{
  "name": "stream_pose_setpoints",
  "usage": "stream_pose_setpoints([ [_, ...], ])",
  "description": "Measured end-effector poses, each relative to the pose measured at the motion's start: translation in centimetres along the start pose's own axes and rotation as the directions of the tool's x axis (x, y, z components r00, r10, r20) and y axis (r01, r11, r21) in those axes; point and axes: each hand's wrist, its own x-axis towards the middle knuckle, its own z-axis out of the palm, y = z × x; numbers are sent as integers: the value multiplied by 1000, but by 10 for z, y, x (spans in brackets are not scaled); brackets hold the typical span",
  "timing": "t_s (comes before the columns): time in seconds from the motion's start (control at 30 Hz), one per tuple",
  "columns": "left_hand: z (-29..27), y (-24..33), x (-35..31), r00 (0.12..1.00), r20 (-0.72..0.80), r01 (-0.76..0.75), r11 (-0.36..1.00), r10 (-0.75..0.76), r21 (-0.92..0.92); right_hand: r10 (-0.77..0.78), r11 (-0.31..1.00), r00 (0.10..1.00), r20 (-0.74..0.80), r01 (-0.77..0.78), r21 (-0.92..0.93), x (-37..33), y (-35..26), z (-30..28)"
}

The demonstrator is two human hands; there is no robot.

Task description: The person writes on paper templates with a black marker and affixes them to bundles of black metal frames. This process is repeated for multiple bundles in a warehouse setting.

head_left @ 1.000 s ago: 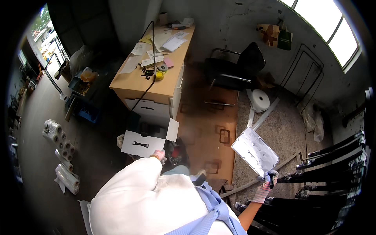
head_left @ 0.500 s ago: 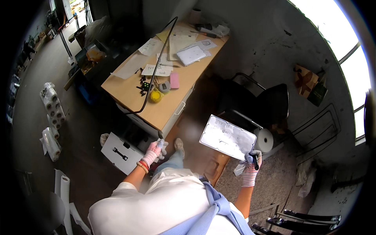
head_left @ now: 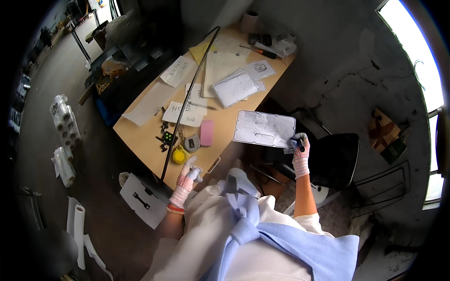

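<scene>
In my right hand [head_left: 300,152], gloved in white with pink stripes, is a white sheet [head_left: 262,127] with a wavy dark border and handwriting. A short black object [head_left: 300,144], perhaps a marker, is gripped with it at the sheet's right corner. My left hand [head_left: 188,173], in a matching glove, is at the desk's near edge with its fingers apart and nothing visible in them. Just beyond it on the desk [head_left: 140,136] lie a yellow round object [head_left: 179,155], a grey tape measure [head_left: 191,143] and a pink pad [head_left: 206,133].
A thin black bent tube [head_left: 186,98] crosses over the desk. Bordered white sheets [head_left: 234,88], a screwdriver [head_left: 258,51] and loose papers lie farther back. A black chair [head_left: 335,159] stands right of the desk. Wrapped rolls [head_left: 65,122] stand on the left floor.
I have moved closer to the desk. My left hand has come up to its near edge, and my right hand has carried the white sheet forward, beside the desk.
</scene>
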Motion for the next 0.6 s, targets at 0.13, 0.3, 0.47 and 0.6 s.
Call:
stream_pose_setpoints([
  [0.13,1,-12,25,984,-160,-80,997,80,10,94,994,985,146,-86,-61,117,26,21],
  [0.3,54,-7,82,946,-223,-223,972,235,76,61,980,966,253,-105,167,301,97,42],
  [0.47,122,44,141,934,-333,-90,987,130,131,201,856,922,332,-330,398,404,89,92],
  [0.6,147,62,190,925,-371,-13,986,75,167,113,852,964,239,-217,476,480,98,72],
])
